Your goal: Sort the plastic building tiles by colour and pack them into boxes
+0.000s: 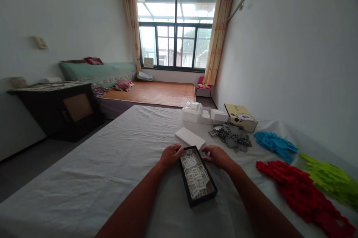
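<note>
A black open-topped box (189,201) lies on the cloth-covered table in front of me, at a slant. It is filled with white plastic lattice pieces (195,178) heaped loosely. My left hand (170,156) grips the box's far left corner, fingers curled at the rim. At the far right corner is my right hand (216,156), its bent fingers and thumb closed at the box's edge; the exact contact is hard to make out. Just beyond the box, a flat white box or lid (190,138) rests close to both hands.
Grey interlocking pieces (232,137) are piled right of centre, with blue (275,144), red (299,189) and lime-green (331,178) piles along the right. Behind stand a clear plastic container (191,112), small white boxes (219,116) and a yellow cartoon box (240,116). White cloth (112,163) covers the table.
</note>
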`<action>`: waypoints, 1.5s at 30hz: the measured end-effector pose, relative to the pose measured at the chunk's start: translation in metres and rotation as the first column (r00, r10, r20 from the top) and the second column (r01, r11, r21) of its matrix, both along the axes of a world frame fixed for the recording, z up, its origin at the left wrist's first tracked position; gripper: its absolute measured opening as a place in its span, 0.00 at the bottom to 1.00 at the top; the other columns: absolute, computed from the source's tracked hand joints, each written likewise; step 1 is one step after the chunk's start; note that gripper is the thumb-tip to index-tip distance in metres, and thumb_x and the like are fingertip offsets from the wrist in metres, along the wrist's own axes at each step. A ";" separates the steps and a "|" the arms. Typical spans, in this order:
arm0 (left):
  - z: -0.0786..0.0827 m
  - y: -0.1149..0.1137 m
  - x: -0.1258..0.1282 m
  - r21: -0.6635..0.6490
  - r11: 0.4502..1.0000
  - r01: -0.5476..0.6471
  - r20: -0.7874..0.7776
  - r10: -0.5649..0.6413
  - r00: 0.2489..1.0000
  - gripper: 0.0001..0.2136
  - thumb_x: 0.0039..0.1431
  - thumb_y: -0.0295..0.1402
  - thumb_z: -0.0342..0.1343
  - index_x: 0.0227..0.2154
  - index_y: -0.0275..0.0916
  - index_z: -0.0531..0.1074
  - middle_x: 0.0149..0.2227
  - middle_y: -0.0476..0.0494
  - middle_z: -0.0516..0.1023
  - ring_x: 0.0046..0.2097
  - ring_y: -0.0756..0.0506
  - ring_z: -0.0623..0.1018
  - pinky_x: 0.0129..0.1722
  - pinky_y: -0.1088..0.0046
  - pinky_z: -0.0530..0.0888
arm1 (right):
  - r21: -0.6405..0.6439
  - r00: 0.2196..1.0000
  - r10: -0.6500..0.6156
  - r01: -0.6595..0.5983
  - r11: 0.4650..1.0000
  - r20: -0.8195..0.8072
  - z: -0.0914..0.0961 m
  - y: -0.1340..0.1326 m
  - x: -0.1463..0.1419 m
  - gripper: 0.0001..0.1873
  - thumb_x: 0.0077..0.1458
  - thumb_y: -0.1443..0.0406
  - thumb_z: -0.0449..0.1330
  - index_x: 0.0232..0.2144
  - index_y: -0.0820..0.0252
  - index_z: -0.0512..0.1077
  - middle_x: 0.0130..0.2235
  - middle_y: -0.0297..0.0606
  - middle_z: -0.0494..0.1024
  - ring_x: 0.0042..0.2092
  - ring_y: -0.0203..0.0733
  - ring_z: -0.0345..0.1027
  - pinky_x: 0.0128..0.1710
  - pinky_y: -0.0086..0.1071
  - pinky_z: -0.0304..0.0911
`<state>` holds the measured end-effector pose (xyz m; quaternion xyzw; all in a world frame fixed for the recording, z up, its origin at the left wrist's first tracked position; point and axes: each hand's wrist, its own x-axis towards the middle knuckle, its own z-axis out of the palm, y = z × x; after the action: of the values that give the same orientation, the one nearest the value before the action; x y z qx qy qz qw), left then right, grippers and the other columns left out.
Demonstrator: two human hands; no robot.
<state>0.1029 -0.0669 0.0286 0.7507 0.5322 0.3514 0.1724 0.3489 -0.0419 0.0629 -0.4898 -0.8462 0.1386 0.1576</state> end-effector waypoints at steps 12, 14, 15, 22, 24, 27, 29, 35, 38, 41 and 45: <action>0.001 0.001 0.002 -0.040 0.999 -0.015 -0.019 0.014 1.000 0.17 0.61 0.39 0.43 0.25 0.37 0.73 0.28 0.47 0.74 0.32 0.49 0.71 0.34 0.76 0.65 | -0.030 0.871 0.054 -0.079 0.996 -0.489 0.000 -0.010 -0.004 0.19 0.55 0.55 0.52 0.44 0.57 0.73 0.36 0.39 0.78 0.35 0.39 0.71 0.32 0.30 0.67; 0.002 0.001 0.002 -0.029 0.999 -0.014 -0.019 0.014 1.000 0.17 0.61 0.39 0.43 0.25 0.37 0.73 0.28 0.47 0.74 0.32 0.48 0.71 0.34 0.77 0.65 | 0.037 0.879 0.003 0.017 0.999 -0.477 -0.008 -0.005 -0.005 0.19 0.55 0.56 0.52 0.44 0.58 0.72 0.43 0.43 0.77 0.40 0.42 0.71 0.36 0.34 0.68; 0.002 0.001 0.002 -0.021 1.000 -0.014 -0.023 0.013 1.000 0.17 0.61 0.38 0.43 0.25 0.37 0.72 0.28 0.47 0.74 0.32 0.48 0.71 0.34 0.77 0.65 | 0.081 0.895 -0.038 0.083 0.993 -0.445 -0.014 -0.001 -0.005 0.20 0.55 0.57 0.51 0.45 0.59 0.72 0.44 0.44 0.76 0.41 0.44 0.71 0.39 0.36 0.68; 0.002 0.000 0.001 -0.001 1.000 -0.018 -0.060 0.018 0.998 0.16 0.60 0.37 0.44 0.25 0.37 0.73 0.28 0.47 0.75 0.32 0.48 0.72 0.35 0.76 0.65 | 0.139 0.996 -0.016 0.027 0.990 -0.082 -0.046 0.045 -0.010 0.31 0.47 0.60 0.59 0.54 0.64 0.64 0.56 0.51 0.67 0.58 0.52 0.57 0.56 0.45 0.54; 0.003 -0.001 0.000 -0.012 1.000 -0.024 -0.060 0.023 0.998 0.16 0.60 0.38 0.44 0.26 0.37 0.74 0.28 0.46 0.75 0.32 0.48 0.72 0.35 0.76 0.66 | 0.109 0.999 0.019 -0.014 0.994 -0.046 -0.046 0.054 -0.017 0.34 0.45 0.61 0.61 0.55 0.64 0.63 0.57 0.51 0.66 0.59 0.51 0.56 0.56 0.44 0.54; 0.006 -0.003 -0.005 -0.059 0.998 0.016 -0.019 -0.017 1.000 0.15 0.59 0.39 0.45 0.32 0.38 0.77 0.33 0.45 0.78 0.36 0.47 0.73 0.38 0.75 0.67 | 0.113 0.998 0.045 -0.040 0.993 -0.038 -0.044 0.058 -0.026 0.33 0.43 0.61 0.62 0.54 0.65 0.65 0.55 0.50 0.68 0.57 0.49 0.60 0.56 0.41 0.53; 0.009 -0.005 -0.009 -0.109 0.990 0.088 0.024 -0.086 0.996 0.15 0.57 0.40 0.48 0.39 0.40 0.76 0.38 0.46 0.78 0.39 0.46 0.74 0.39 0.75 0.67 | 0.126 0.998 0.051 -0.046 0.991 -0.034 -0.042 0.057 -0.027 0.33 0.42 0.61 0.62 0.52 0.66 0.66 0.53 0.50 0.70 0.55 0.50 0.63 0.56 0.41 0.54; 0.009 -0.006 -0.010 -0.118 0.990 0.075 -0.054 -0.082 0.995 0.18 0.59 0.41 0.45 0.29 0.37 0.78 0.28 0.48 0.77 0.32 0.48 0.73 0.33 0.77 0.66 | 0.054 0.964 -0.153 0.168 0.984 -0.218 -0.024 0.043 -0.003 0.31 0.48 0.54 0.58 0.53 0.64 0.65 0.50 0.49 0.73 0.48 0.50 0.69 0.49 0.41 0.61; 0.007 -0.008 -0.005 -0.031 0.998 -0.052 -0.125 0.047 0.991 0.18 0.60 0.39 0.44 0.23 0.38 0.75 0.28 0.47 0.75 0.31 0.49 0.72 0.31 0.76 0.64 | -0.040 0.926 -0.151 0.146 0.988 -0.345 -0.005 0.019 0.012 0.32 0.49 0.51 0.56 0.54 0.60 0.63 0.51 0.46 0.72 0.49 0.49 0.68 0.45 0.39 0.65; 0.007 -0.009 -0.003 0.032 0.988 -0.149 -0.155 0.152 0.976 0.17 0.60 0.39 0.45 0.23 0.39 0.74 0.29 0.46 0.75 0.32 0.48 0.72 0.32 0.76 0.63 | -0.057 0.935 -0.092 0.077 0.995 -0.344 0.012 -0.018 0.023 0.32 0.49 0.50 0.56 0.55 0.56 0.63 0.55 0.43 0.69 0.52 0.49 0.66 0.44 0.38 0.66; 0.007 -0.007 -0.009 0.008 0.990 -0.143 -0.115 0.143 0.983 0.18 0.59 0.38 0.44 0.20 0.37 0.73 0.23 0.48 0.72 0.29 0.48 0.70 0.31 0.76 0.62 | 0.044 0.981 -0.043 0.052 0.998 -0.187 0.021 -0.068 0.041 0.31 0.48 0.51 0.58 0.54 0.51 0.66 0.55 0.42 0.69 0.54 0.50 0.63 0.53 0.42 0.61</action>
<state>0.0941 -0.0740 0.0355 0.7296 0.5939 0.3188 0.1155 0.3897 -0.1100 0.0843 -0.4909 -0.8189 0.1591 0.2511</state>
